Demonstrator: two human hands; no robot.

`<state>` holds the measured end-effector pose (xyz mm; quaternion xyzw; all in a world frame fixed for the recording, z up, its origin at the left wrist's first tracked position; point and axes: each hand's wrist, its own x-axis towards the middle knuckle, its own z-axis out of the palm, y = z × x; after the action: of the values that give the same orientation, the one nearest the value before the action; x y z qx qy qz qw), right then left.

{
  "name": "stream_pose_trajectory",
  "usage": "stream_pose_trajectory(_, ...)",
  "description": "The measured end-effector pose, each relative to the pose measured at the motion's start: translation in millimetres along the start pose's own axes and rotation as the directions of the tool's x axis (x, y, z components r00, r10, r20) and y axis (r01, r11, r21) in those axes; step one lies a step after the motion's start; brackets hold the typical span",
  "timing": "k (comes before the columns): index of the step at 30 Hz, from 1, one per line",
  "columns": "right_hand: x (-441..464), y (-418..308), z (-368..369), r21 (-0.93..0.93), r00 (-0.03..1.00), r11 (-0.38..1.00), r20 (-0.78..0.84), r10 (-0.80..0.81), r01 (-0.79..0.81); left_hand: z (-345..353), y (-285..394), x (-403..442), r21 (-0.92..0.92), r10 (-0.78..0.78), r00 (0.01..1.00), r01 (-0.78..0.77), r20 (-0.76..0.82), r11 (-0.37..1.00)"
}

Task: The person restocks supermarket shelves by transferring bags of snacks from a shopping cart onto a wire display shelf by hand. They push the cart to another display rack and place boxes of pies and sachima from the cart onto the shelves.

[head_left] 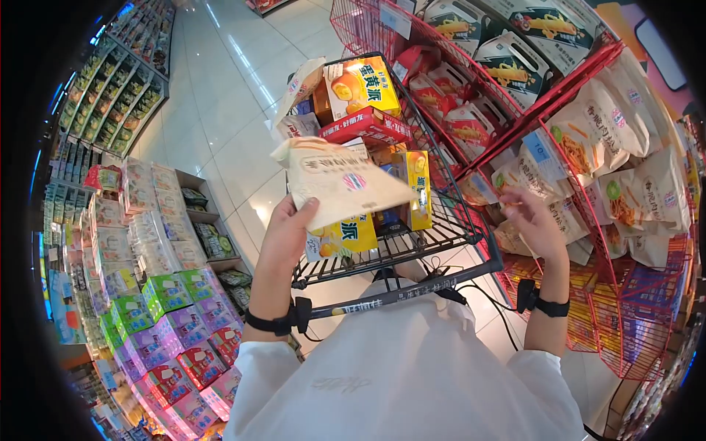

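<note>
My left hand (289,228) grips the lower left corner of a cream snack bag (342,184), thumb on top, above the shopping cart. Slightly blurred, the bag hides part of the load beneath it. My right hand (526,217) is raised at the red wire rack, beside similar cream bags (548,173); its fingers are apart and bent, with nothing visible between them. Inside the black cart (434,246) are yellow boxes (360,87), a red box (365,126) and other packages.
Red wire racks (562,95) with bags and boxed snacks line the right side. Stacked colourful boxes (180,323) and shelves (110,88) stand on the left. Tiled floor (213,95) shows beyond the cart. Dark cables (500,312) hang near the cart handle (397,295).
</note>
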<state>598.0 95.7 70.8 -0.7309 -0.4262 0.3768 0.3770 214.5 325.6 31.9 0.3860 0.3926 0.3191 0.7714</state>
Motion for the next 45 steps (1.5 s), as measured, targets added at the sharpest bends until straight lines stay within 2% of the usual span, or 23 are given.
stream_pose_trajectory(2,-15,-16,2,-0.025,0.997,1.000,0.080,0.003,-0.002,38,16,-28,0.080,0.056,0.997,-0.060,0.059,0.995)
stream_pose_trajectory(4,-30,-25,3,-0.133,0.991,0.984,0.083,-0.106,0.116,71,29,-56,0.156,0.099,0.988,-0.117,0.119,0.981)
stream_pose_trajectory(7,-55,-26,-2,-0.237,0.957,0.933,-0.035,-0.287,0.270,121,41,-97,0.263,0.109,0.942,-0.198,0.317,0.944)
stream_pose_trajectory(9,-74,-32,-10,-0.302,0.908,0.882,-0.101,-0.406,0.361,152,43,-111,0.510,0.186,0.790,-0.536,0.584,0.673)
stream_pose_trajectory(11,-93,-41,-24,-0.471,0.811,0.751,-0.119,-0.573,0.462,185,36,-116,0.322,0.199,0.408,-0.877,0.891,0.358)
stream_pose_trajectory(12,-102,-39,-33,-0.468,0.814,0.755,-0.121,-0.569,0.459,205,30,-123,0.323,0.194,0.410,-0.875,0.891,0.361)
stream_pose_trajectory(14,-125,-33,-53,-0.542,0.659,0.610,-0.131,-0.741,0.578,247,17,-137,0.118,0.069,0.172,-0.865,0.983,0.487)
stream_pose_trajectory(19,-212,-62,-106,-0.852,0.858,0.427,0.050,-0.511,0.304,312,-19,-163,0.033,-0.026,0.024,-0.891,0.999,0.453)
stream_pose_trajectory(20,-224,-58,-112,-0.869,0.880,0.434,0.004,-0.476,0.239,324,-28,-168,0.017,-0.050,-0.004,-0.906,0.999,0.424)
stream_pose_trajectory(22,-245,-42,-125,-0.793,0.967,0.567,0.103,-0.235,0.223,352,-41,-177,-0.040,-0.094,-0.085,-0.915,0.992,0.401)
stream_pose_trajectory(24,-263,-10,-137,-0.774,0.976,0.612,0.033,-0.215,0.160,377,-62,-182,-0.069,-0.139,-0.129,-0.926,0.982,0.370)
stream_pose_trajectory(28,-301,53,-159,-0.707,0.985,0.695,0.013,-0.172,0.131,421,-111,-182,-0.068,-0.056,-0.099,-0.915,0.994,0.398)
stream_pose_trajectory(29,-309,74,-162,-0.604,0.984,0.787,-0.026,-0.174,0.123,430,-122,-179,-0.068,-0.023,-0.084,-0.914,0.996,0.401)
stream_pose_trajectory(34,-334,169,-144,-0.296,0.974,0.955,-0.211,-0.083,0.017,474,-160,-167,-0.025,-0.140,-0.070,-0.953,0.988,0.303)
stream_pose_trajectory(36,-333,206,-130,-0.201,0.883,0.963,-0.465,0.068,-0.180,488,-178,-160,0.058,-0.050,0.045,-0.955,0.998,0.290)
stream_pose_trajectory(37,-330,231,-120,-0.185,0.871,0.965,-0.485,0.072,-0.183,491,-185,-156,0.110,-0.079,0.091,-0.953,0.993,0.282)
stream_pose_trajectory(38,-327,259,-109,0.042,0.810,0.985,-0.564,0.162,-0.168,491,-191,-152,0.093,-0.096,0.069,-0.956,0.993,0.280)
stream_pose_trajectory(39,-324,281,-101,0.264,0.743,0.957,-0.615,0.264,-0.121,490,-197,-146,0.185,-0.096,0.162,-0.928,0.982,0.323)
stream_pose_trajectory(40,-320,292,-96,0.278,0.728,0.954,-0.630,0.271,-0.115,488,-203,-139,0.274,-0.102,0.255,-0.890,0.962,0.365)
stream_pose_trajectory(41,-314,302,-90,0.413,0.692,0.909,-0.640,0.334,-0.057,481,-213,-127,0.261,-0.117,0.234,-0.896,0.965,0.360)
stream_pose_trajectory(43,-304,318,-82,0.637,0.650,0.768,-0.613,0.449,0.071,459,-241,-98,0.374,-0.138,0.351,-0.905,0.926,0.205)
stream_pose_trajectory(44,-299,322,-81,0.645,0.641,0.759,-0.618,0.455,0.084,448,-260,-87,0.364,-0.152,0.338,-0.910,0.929,0.197)
stream_pose_trajectory(45,-294,325,-80,0.680,0.635,0.732,-0.582,0.508,0.037,435,-280,-76,0.483,-0.134,0.466,-0.862,0.875,0.155)
